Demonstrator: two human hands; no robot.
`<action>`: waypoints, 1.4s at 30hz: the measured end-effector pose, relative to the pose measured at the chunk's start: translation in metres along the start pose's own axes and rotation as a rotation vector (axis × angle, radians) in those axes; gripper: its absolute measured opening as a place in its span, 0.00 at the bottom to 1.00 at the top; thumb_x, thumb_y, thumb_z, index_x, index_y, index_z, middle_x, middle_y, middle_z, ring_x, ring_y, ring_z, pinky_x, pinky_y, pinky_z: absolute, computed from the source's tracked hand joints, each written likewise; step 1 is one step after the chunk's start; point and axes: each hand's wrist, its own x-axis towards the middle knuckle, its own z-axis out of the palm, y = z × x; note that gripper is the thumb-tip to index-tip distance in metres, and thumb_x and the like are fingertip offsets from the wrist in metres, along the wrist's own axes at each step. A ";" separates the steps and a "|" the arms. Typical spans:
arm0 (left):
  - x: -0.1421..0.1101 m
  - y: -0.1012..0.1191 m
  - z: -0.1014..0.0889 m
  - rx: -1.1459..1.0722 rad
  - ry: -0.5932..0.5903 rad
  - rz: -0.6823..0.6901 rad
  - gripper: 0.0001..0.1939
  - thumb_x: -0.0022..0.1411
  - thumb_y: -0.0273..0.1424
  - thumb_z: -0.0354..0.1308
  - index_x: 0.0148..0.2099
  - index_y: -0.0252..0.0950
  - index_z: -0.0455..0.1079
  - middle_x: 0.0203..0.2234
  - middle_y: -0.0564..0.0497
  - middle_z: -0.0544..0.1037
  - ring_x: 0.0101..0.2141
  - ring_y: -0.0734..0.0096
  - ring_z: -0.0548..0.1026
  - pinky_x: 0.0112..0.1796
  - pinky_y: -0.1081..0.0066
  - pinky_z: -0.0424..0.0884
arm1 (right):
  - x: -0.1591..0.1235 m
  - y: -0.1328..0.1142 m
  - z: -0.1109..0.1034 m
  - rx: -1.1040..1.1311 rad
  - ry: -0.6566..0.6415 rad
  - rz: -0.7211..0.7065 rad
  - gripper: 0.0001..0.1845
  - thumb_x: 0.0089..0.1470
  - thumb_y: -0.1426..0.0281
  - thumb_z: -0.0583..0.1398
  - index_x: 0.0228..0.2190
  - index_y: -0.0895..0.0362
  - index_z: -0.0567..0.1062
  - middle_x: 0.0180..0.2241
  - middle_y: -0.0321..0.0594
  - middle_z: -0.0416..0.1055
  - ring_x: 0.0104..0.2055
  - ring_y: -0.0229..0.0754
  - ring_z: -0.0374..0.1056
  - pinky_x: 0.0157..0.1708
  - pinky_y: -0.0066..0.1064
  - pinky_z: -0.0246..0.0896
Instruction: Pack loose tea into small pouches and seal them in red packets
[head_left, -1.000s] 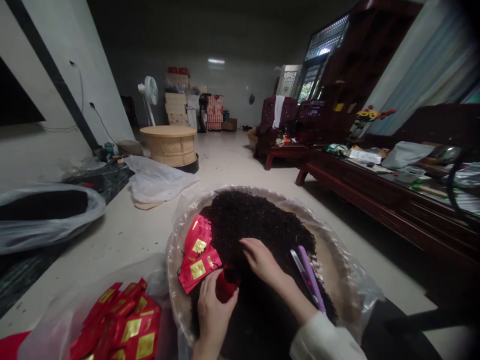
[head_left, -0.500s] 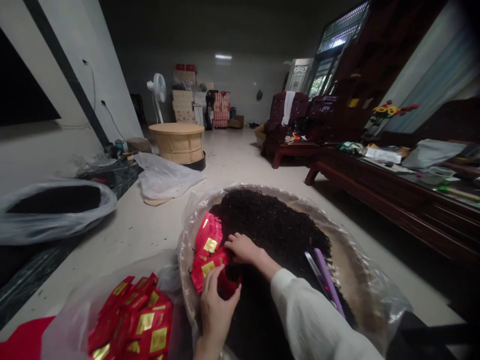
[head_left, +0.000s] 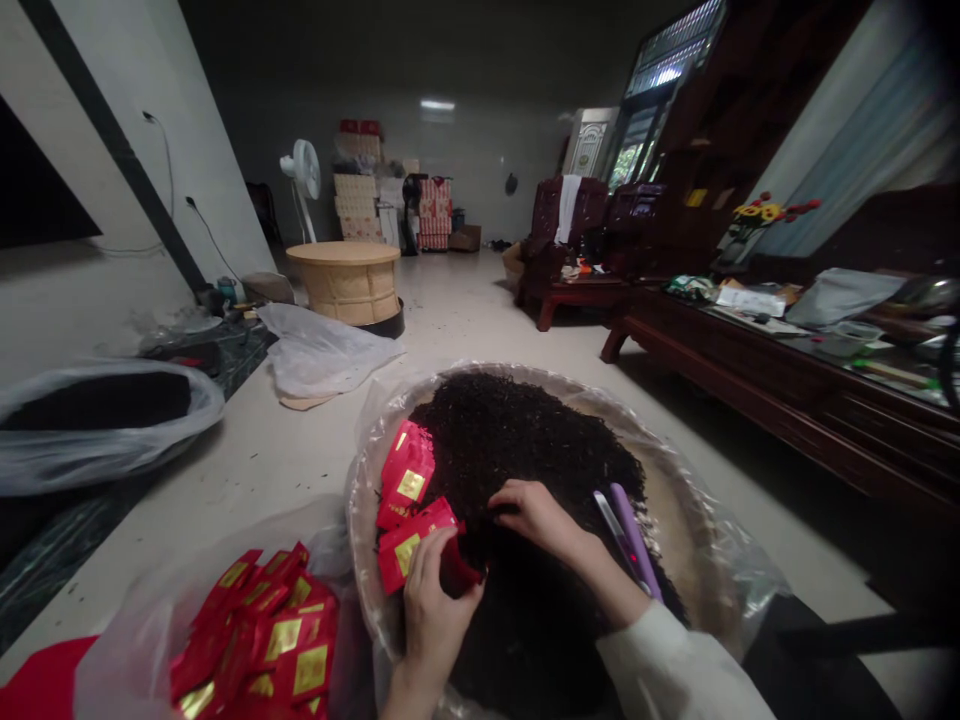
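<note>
My left hand (head_left: 439,605) is wrapped round a small red packet (head_left: 457,570), whose mouth gapes toward the right. Just right of it, my right hand (head_left: 536,515) has its fingers drawn together over dark dried tea leaves (head_left: 525,430), with some dark leaf at the fingertips. The leaves are heaped in a wide round basket (head_left: 694,515) lined with clear plastic. Against the basket's left side lie red packets with gold labels (head_left: 409,470). A purple flat iron (head_left: 634,540) with a small red light rests on the leaves at the right.
A clear plastic bag of many red packets (head_left: 281,630) stands at lower left. Farther left is an open bag of dark leaves (head_left: 97,400). Ahead are a round wooden table (head_left: 345,255), a plastic sheet (head_left: 322,350) and a fan (head_left: 304,165). A long dark table (head_left: 787,400) runs along the right.
My right hand has moved away from the packets to the right, over the leaves. My left hand still holds the red packet. The whole view has shifted slightly.
</note>
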 end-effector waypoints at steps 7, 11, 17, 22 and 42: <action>-0.001 0.015 0.010 0.027 -0.112 -0.025 0.18 0.53 0.28 0.61 0.48 0.37 0.69 0.39 0.44 0.79 0.40 0.55 0.78 0.41 0.56 0.76 | -0.045 -0.046 -0.032 0.492 0.292 -0.042 0.14 0.47 0.76 0.63 0.35 0.49 0.82 0.32 0.38 0.77 0.33 0.43 0.73 0.35 0.33 0.67; -0.004 0.020 0.014 0.045 -0.103 -0.005 0.17 0.54 0.28 0.60 0.48 0.36 0.68 0.40 0.43 0.79 0.40 0.54 0.78 0.41 0.56 0.76 | -0.049 -0.066 -0.031 0.571 0.287 -0.017 0.17 0.45 0.76 0.65 0.39 0.49 0.82 0.37 0.39 0.78 0.38 0.45 0.73 0.42 0.36 0.68; -0.007 0.020 0.017 0.059 -0.091 -0.022 0.21 0.52 0.27 0.61 0.50 0.36 0.66 0.42 0.43 0.78 0.43 0.53 0.77 0.43 0.54 0.75 | -0.066 -0.062 -0.022 0.794 0.475 0.054 0.13 0.56 0.68 0.60 0.42 0.50 0.80 0.44 0.43 0.76 0.46 0.48 0.71 0.44 0.39 0.68; -0.012 0.027 0.022 0.017 -0.092 -0.096 0.24 0.50 0.27 0.62 0.51 0.37 0.65 0.42 0.43 0.76 0.42 0.53 0.77 0.41 0.55 0.76 | -0.082 -0.056 0.006 0.475 0.520 0.145 0.10 0.51 0.65 0.65 0.38 0.49 0.81 0.37 0.44 0.75 0.41 0.51 0.68 0.41 0.43 0.65; 0.006 0.031 0.004 -0.856 -0.698 -0.852 0.23 0.40 0.37 0.72 0.38 0.31 0.75 0.30 0.46 0.83 0.31 0.62 0.79 0.33 0.69 0.72 | -0.088 -0.019 0.000 0.481 0.646 0.210 0.11 0.56 0.61 0.60 0.29 0.54 0.78 0.31 0.43 0.75 0.35 0.46 0.70 0.36 0.37 0.67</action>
